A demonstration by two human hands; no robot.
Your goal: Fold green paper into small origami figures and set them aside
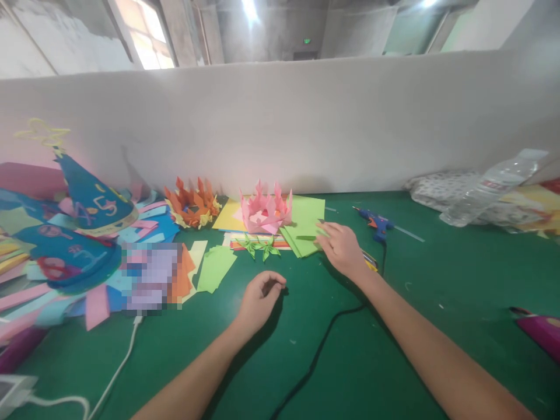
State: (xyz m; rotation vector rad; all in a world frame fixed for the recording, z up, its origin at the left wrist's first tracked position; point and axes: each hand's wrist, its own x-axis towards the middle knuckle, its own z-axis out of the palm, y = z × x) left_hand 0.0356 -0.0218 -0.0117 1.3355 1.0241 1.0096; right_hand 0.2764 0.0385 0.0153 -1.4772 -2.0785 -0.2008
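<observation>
My right hand reaches to the light green paper at the back middle of the table. Its fingers are bent and closed on the right edge of a sheet there. Closer to me, my left hand hovers low over the green tabletop, thumb and fingers curled together with nothing visible in them. Two folded green paper leaf shapes lie between the hands and a pink paper crown. Under the crown are yellow sheets.
Left stand an orange paper crown, blue cone hats, paper strips and green paper cards. Behind my right hand lies a blue glue gun, its black cable crossing the table. A plastic bottle leans at right, before a white partition.
</observation>
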